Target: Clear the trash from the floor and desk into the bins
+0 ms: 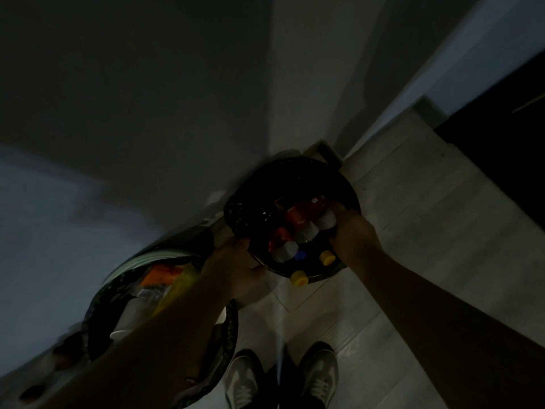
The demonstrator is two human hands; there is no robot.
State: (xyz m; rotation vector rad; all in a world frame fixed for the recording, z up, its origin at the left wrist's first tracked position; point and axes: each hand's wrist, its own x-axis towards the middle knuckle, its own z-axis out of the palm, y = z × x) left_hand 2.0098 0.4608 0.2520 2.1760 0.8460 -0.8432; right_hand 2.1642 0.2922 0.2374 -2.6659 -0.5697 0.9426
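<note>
The view is dark. A round bin with a black liner (256, 202) stands by the wall corner, holding several plastic bottles (303, 228) with red labels and yellow caps (327, 257). My left hand (236, 267) grips the near left rim of this bin. My right hand (351, 231) is closed over the bottles at the bin's right side. A second bin (124, 270) to the left, light-rimmed with a dark liner, holds orange and yellow wrappers and a white cup (129, 320); my left forearm crosses over it.
A grey wall runs behind both bins. Pale wood-look floor (413, 202) spreads to the right, with a dark cabinet (501, 137) at the upper right. My two shoes (283, 379) stand at the bottom centre.
</note>
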